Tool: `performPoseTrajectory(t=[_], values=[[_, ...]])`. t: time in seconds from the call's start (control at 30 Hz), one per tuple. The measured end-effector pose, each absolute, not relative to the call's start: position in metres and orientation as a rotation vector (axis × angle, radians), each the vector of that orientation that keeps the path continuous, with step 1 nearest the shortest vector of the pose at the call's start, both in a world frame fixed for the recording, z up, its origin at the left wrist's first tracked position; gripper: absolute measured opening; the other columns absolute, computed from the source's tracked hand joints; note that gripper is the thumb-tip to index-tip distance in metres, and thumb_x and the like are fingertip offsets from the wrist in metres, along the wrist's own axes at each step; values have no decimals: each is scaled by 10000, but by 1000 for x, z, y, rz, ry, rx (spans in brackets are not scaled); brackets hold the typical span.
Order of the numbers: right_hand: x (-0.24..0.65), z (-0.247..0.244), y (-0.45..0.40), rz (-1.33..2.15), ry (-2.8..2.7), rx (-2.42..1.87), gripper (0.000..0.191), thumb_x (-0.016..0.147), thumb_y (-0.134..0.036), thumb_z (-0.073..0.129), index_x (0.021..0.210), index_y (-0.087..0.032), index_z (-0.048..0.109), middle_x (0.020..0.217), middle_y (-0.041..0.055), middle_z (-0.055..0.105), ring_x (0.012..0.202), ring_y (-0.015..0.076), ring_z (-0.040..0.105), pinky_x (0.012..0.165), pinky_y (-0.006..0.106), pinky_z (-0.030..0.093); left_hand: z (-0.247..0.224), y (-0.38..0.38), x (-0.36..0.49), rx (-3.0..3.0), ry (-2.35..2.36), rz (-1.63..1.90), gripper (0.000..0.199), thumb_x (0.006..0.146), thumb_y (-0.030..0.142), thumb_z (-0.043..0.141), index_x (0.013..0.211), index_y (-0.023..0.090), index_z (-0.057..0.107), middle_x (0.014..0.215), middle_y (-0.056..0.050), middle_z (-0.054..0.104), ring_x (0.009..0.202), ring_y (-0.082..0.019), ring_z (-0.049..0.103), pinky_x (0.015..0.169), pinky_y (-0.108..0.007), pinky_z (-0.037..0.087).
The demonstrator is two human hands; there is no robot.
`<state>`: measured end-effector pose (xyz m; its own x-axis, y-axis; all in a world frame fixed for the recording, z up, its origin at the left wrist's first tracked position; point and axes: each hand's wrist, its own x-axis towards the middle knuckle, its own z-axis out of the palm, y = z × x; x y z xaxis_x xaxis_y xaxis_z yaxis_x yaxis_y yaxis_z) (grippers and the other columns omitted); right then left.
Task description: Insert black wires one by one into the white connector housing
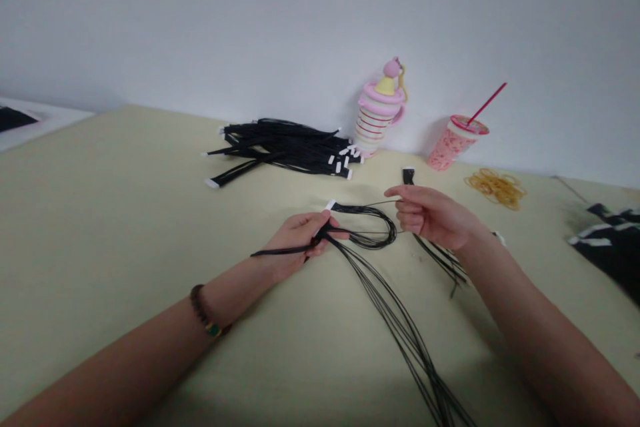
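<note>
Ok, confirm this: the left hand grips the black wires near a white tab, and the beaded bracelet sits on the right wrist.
Wrong on the bracelet: the head view shows the beaded bracelet on the left wrist, not the right. The rest stands: the left hand grips the black wires near a white tab.

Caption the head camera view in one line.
Left hand pinches thin black wires, right hand holds one taut, near a pile of white-tipped black cables.

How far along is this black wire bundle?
Piled by the wall, the white-tagged black wire bundles look finished. In hand: looped thin black wires, held by the left hand and right hand. Still lying loose: the yellow rubber bands, apparently unused.
</note>
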<state>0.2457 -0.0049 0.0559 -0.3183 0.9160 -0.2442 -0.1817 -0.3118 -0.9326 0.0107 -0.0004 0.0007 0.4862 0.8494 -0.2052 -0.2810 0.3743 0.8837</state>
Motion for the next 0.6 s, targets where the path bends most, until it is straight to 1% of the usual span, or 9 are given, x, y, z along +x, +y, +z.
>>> performPoseTrajectory(t=[0.13, 0.23, 0.3, 0.37, 0.4, 0.43, 0.5, 0.53, 0.6], values=[[244, 40, -1, 1545, -1196, -1188, 277, 679, -276, 680, 845, -127, 516, 541, -66, 325, 460, 45, 315, 440, 162, 246, -1, 2, 8, 840, 681, 762, 229, 857, 289, 509, 816, 64, 526, 835, -187, 611, 422, -26, 311, 369, -133, 202], [236, 24, 4, 1347, -1339, -1379, 278, 724, -381, 607, 794, -139, 491, 571, -27, 426, 521, 92, 415, 487, 199, 339, -2, 3, 6, 720, 654, 754, 196, 856, 270, 518, 832, 76, 524, 801, -151, 608, 428, -23, 308, 372, -122, 203], [231, 21, 3, 918, -1494, -1483, 271, 781, -408, 523, 814, -141, 506, 699, 31, 505, 651, 142, 478, 570, 253, 393, -3, 3, 5, 702, 660, 766, 195, 858, 263, 519, 834, 70, 524, 797, -156, 603, 429, -21, 307, 371, -118, 207], [225, 27, -4, 346, -1651, -1438, 224, 811, -357, 498, 840, -138, 532, 826, 71, 526, 783, 174, 483, 667, 289, 400, -4, 3, 6, 697, 659, 788, 204, 863, 261, 511, 832, 60, 525, 815, -175, 599, 434, -19, 311, 372, -115, 218], [222, 32, -10, 132, -1727, -1369, 179, 813, -312, 510, 833, -137, 544, 838, 72, 527, 797, 172, 479, 689, 286, 394, -4, 3, 6, 689, 651, 796, 203, 866, 258, 506, 835, 58, 525, 827, -181, 596, 437, -19, 314, 374, -115, 224], [217, 37, -17, 32, -1805, -1297, 139, 818, -269, 515, 800, -137, 553, 801, 62, 529, 766, 159, 481, 686, 273, 390, -4, 3, 6, 675, 643, 796, 196, 866, 253, 504, 840, 60, 525, 836, -181, 593, 439, -19, 316, 374, -115, 229], [204, 44, -32, 105, -2013, -1192, 171, 827, -216, 518, 680, -136, 556, 652, 22, 512, 606, 114, 467, 585, 230, 374, -5, 3, 6, 647, 633, 799, 174, 861, 238, 508, 848, 66, 527, 834, -163, 586, 441, -20, 322, 371, -116, 230], [198, 45, -38, 170, -2107, -1164, 186, 830, -203, 520, 665, -134, 569, 617, 11, 506, 570, 104, 462, 557, 221, 365, -5, 4, 6, 636, 632, 798, 164, 855, 232, 513, 850, 69, 529, 820, -148, 580, 442, -21, 325, 369, -117, 225], [186, 42, -45, 215, -2235, -1169, 178, 837, -193, 518, 702, -128, 613, 638, 18, 532, 593, 109, 488, 566, 220, 374, -5, 4, 7, 630, 645, 805, 159, 845, 227, 524, 841, 69, 534, 765, -111, 557, 441, -23, 325, 364, -121, 211]])
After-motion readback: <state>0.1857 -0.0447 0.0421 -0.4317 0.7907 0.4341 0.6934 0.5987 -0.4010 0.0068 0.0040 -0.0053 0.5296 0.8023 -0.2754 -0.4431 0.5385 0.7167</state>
